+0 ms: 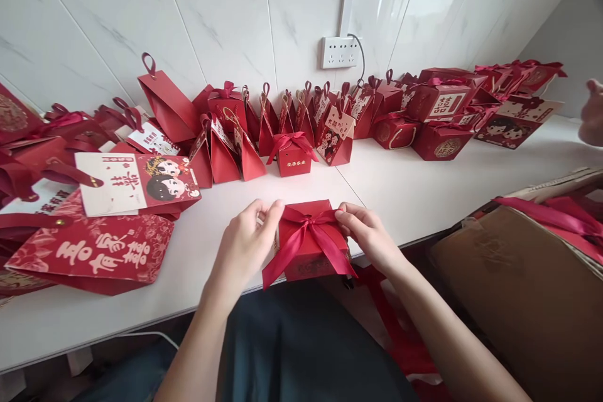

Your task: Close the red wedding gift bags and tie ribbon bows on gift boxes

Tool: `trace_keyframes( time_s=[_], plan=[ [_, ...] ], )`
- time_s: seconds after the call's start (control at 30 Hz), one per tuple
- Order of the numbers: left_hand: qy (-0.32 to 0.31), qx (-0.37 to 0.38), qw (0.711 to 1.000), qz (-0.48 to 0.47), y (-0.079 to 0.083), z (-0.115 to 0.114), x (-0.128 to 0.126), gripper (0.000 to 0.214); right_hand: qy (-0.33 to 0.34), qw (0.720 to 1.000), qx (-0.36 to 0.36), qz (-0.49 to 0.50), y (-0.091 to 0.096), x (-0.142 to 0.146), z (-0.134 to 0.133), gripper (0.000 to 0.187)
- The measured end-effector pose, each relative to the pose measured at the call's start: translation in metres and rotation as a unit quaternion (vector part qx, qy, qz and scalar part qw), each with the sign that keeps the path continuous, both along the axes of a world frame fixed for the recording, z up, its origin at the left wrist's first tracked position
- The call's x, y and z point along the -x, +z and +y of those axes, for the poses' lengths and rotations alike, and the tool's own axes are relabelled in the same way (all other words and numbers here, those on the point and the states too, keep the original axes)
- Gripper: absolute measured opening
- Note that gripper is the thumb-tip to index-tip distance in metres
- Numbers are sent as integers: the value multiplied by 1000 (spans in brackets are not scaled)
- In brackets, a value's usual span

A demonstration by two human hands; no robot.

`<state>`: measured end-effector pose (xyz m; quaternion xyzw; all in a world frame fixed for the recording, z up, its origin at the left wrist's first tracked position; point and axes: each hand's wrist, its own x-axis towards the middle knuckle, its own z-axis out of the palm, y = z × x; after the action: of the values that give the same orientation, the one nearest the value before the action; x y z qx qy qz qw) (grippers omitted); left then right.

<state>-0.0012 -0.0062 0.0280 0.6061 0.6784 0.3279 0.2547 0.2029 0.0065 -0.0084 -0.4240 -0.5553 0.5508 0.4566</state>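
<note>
There is one box [311, 267] with one bow [309, 222] and two ribbon tails [282, 260], and two hands at it, one left hand [245, 242] and one right hand [370, 233]. A co-worker's hand [592, 116] makes three. Beyond stand one small box [294, 164] and, to its left, three pointed boxes [223, 160]. The left heap [113, 251] and right heap [443, 138] overlap (no sure count there, though each has several boxes). One carton [522, 282]; one wall socket [339, 52].
</note>
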Motion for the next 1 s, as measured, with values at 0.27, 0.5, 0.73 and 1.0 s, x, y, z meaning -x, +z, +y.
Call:
trace_keyframes(
  time_s=[0.27,0.5,0.73,1.0],
  plan=[
    [11,-34,994,-103,-15,-7,-20,38,-17,999,20,21,-1,3,-3,40],
    [73,-60,962,-257,-32,-23,-29,38,0,994,53,94,-5,4,-6,41],
    [105,-83,944,-302,-43,-23,-40,37,-13,967,128,221,-14,7,-1,49],
    [128,-106,938,-303,-47,-24,-45,33,-44,949,194,243,-10,11,-4,55]
  ],
)
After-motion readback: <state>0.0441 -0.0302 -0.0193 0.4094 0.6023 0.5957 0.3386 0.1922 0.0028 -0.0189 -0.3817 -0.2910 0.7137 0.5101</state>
